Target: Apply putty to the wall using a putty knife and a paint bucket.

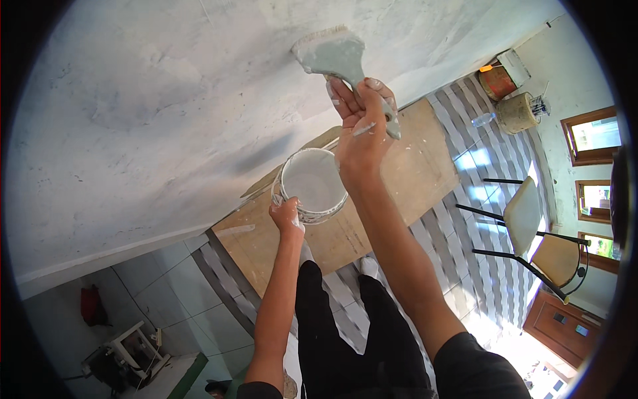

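Note:
A wide, flat paintbrush (337, 54) with a pale grey-green handle is gripped in my right hand (364, 126), raised beside the wall. White paint coats its bristles, which point up and to the left at the wall surface; I cannot tell whether they touch it. My left hand (286, 216), smeared with white, is closed on the rim or handle of a paint bucket (314, 216) at its near left side. The bucket is white inside and splashed around the rim. Paint marks show on the fingers of my right hand too.
The patchy white wall (159, 120) fills the upper left. Below lies a tan board (415, 156) on a grey-and-white patterned floor. At the right stand a chair (523, 216), a stained bucket (517, 114) and a clear bottle (484, 120). A white-framed object (137, 350) sits at lower left.

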A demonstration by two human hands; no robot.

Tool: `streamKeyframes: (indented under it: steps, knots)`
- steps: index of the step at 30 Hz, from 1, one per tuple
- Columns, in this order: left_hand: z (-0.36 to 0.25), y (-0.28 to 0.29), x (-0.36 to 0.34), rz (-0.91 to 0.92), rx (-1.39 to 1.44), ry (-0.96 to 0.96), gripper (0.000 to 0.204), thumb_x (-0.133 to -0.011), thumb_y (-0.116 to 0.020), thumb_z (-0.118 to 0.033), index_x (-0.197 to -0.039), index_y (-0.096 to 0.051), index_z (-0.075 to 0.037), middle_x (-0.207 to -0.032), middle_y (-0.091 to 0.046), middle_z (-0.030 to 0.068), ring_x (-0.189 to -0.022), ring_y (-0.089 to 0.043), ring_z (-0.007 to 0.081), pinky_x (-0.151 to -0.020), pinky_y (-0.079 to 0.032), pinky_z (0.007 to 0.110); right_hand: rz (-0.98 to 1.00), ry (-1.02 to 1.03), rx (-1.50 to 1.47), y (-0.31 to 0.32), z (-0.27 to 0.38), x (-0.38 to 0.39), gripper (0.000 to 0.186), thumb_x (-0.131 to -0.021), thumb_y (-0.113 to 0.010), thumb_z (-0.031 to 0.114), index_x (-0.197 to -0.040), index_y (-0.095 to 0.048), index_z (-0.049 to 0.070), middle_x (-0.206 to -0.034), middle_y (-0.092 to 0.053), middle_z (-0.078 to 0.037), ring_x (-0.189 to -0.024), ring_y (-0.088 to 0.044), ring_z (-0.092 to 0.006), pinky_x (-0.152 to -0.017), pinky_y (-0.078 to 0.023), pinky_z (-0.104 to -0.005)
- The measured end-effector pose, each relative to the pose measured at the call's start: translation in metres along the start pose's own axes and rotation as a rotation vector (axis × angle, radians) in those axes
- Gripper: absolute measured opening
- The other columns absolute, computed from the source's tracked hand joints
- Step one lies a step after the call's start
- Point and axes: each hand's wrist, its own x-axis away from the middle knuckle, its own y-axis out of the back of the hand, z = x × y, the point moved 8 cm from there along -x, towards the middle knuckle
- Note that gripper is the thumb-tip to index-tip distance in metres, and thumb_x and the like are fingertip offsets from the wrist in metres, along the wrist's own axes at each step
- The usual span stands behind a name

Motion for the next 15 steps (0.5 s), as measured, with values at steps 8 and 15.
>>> streamKeyframes:
  steps: [8, 15]
  knots:
    - [-0.001, 0.009, 0.000, -0.023, 0.091, -0.075, 0.026, -0.056, -0.058, 0.005, -0.080, -0.054, -0.004, -0.074, -0.053, 0.0021, -0.056, -0.050, 0.0166, -0.044, -0.035, 0.030, -0.018, -0.090, 0.065, -0.023, 0.008, 0.002, 0.015, -0.085, -0.056, 0.003, -0.098, -0.056, -0.002, -0.088, -0.060, -0.012, -0.078, -0.065, -0.0219, -0.075, -0.054, -0.0305]
    - [0.000, 0.015, -0.006, -0.014, 0.020, -0.026, 0.026, -0.056, -0.058, 0.004, -0.081, -0.054, -0.005, -0.073, -0.053, 0.0023, -0.056, -0.050, 0.0162, -0.046, -0.036, 0.029, 0.204, 0.033, 0.028, -0.100, 0.057, 0.003, 0.018, -0.090, -0.051, 0.010, -0.105, -0.050, 0.000, -0.096, -0.061, -0.015, -0.090, -0.066, -0.0262, -0.083, -0.054, -0.0359]
